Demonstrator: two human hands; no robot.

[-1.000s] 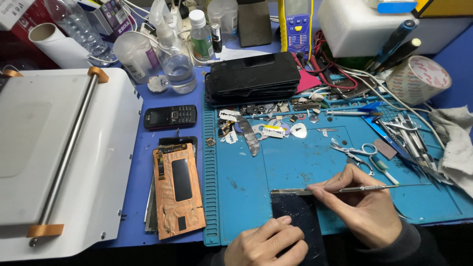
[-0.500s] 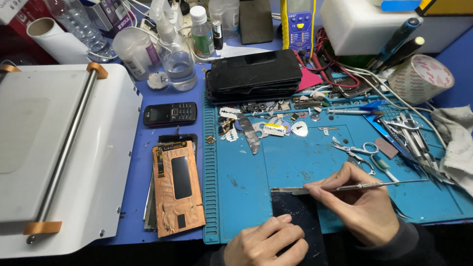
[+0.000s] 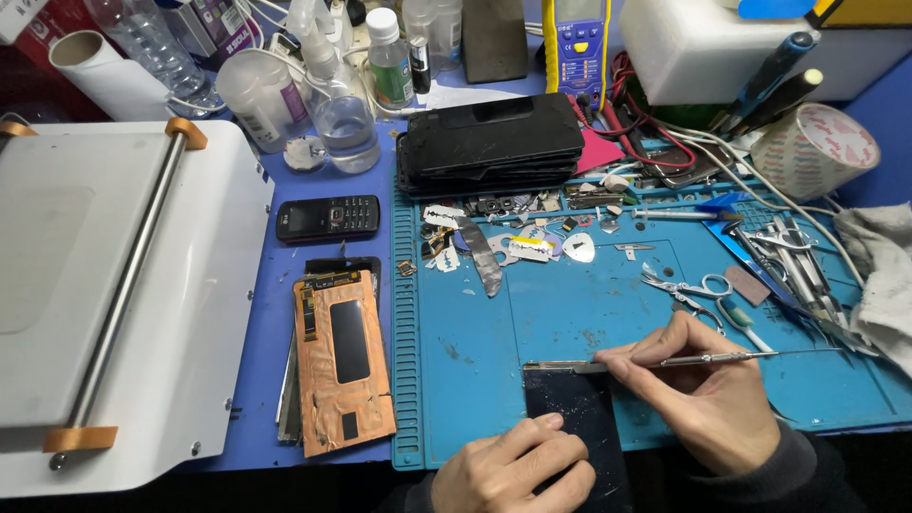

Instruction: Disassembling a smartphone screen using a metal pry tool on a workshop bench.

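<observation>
A dark phone screen panel [image 3: 575,408] lies on the blue work mat [image 3: 560,304] near the front edge. My left hand [image 3: 513,470] presses down on its lower end. My right hand [image 3: 698,389] grips a thin metal pry tool [image 3: 731,358] like a pen, its flat tip lying along the panel's top edge. The panel's lower part is hidden under my left hand.
A copper-backed display [image 3: 342,356] lies left of the mat, a small black keypad phone [image 3: 328,217] above it. A white machine [image 3: 104,294] fills the left. Stacked black phones [image 3: 494,142], scissors [image 3: 689,285], tweezers [image 3: 803,266], bottles [image 3: 342,95] and a tape roll [image 3: 822,147] crowd the back and right.
My right hand and the tool have barely shifted along the panel's top edge. The left hand stays on the panel.
</observation>
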